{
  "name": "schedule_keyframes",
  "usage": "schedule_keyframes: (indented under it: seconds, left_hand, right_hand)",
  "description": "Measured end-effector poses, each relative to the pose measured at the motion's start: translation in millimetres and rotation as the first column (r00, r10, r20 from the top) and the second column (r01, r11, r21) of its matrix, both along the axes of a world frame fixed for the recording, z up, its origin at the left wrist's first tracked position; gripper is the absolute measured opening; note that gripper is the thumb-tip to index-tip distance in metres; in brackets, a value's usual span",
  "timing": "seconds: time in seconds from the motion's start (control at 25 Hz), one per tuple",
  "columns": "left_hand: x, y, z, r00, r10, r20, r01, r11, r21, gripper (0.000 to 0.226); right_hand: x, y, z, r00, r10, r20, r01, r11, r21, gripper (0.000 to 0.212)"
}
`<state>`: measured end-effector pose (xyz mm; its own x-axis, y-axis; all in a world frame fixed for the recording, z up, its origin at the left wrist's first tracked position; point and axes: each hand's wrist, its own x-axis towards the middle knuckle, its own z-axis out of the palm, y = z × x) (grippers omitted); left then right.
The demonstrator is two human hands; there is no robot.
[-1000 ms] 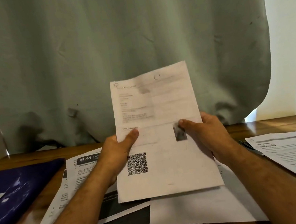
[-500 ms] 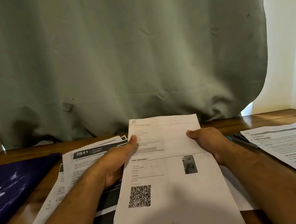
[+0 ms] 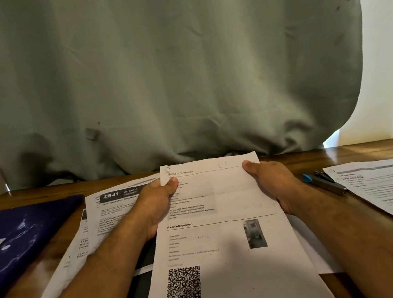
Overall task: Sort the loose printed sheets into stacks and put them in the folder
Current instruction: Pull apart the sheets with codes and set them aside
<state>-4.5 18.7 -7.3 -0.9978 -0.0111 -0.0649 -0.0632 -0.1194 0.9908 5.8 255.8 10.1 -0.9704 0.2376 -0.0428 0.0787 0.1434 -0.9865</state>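
Gripping: both hands hold one printed sheet (image 3: 228,233) by its far corners, thumbs on top, the other fingers hidden beneath the paper.
Left hand (image 3: 155,206): thumb pressed on the sheet's 11 o'clock corner, beside the heading "Scene Information"; fingers curled under the edge.
Right hand (image 3: 275,185): thumb on the 1 o'clock corner; fingers curled under that side.
Held sheet: lies low and nearly flat over the table (image 3: 358,150), its near end reaching the bottom of the view; it carries a small photo at right of middle and a QR code toward 7 o'clock.
Loose sheets (image 3: 113,212): a fanned pile at 9 o'clock of the held sheet, partly under the left forearm; the top one reads "2641 KITCHEN".
Sheet stack (image 3: 389,186): at 3 o'clock, lying apart from the right hand on the table.
Folder (image 3: 20,239): dark blue, closed, flat at the table's 9 o'clock edge, just beside the loose sheets.
Stapler (image 3: 322,182): dark with a blue end, between the right hand and the sheet stack, touching the stack's edge.
Curtain (image 3: 166,71): grey-green, hanging behind the table at 12 o'clock.
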Motion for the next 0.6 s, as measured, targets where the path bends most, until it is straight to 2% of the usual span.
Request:
schedule_keyframes:
  seconds: [0.16, 0.32, 0.6]
  left_hand:
    - [0.0, 0.7, 0.7, 0.999, 0.022, 0.036, -0.021, 0.999, -0.026, 0.028]
    - [1.2, -0.9, 5.3, 0.992, 0.129, 0.009, -0.129, 0.992, 0.008, 0.025]
    - [7.6, 5.0, 7.9, 0.991, 0.131, -0.032, -0.131, 0.991, -0.007, 0.024]
  right_hand:
    - [-0.9, -0.9, 2.2, 1.000, -0.020, 0.000, 0.020, 0.998, 0.056, 0.038]
    - [-0.2, -3.8, 2.6, 1.000, -0.002, 0.010, 0.001, 0.999, 0.050, 0.040]
    - [-0.7, -2.7, 4.0, 1.000, -0.010, -0.007, 0.010, 0.997, 0.071, 0.038]
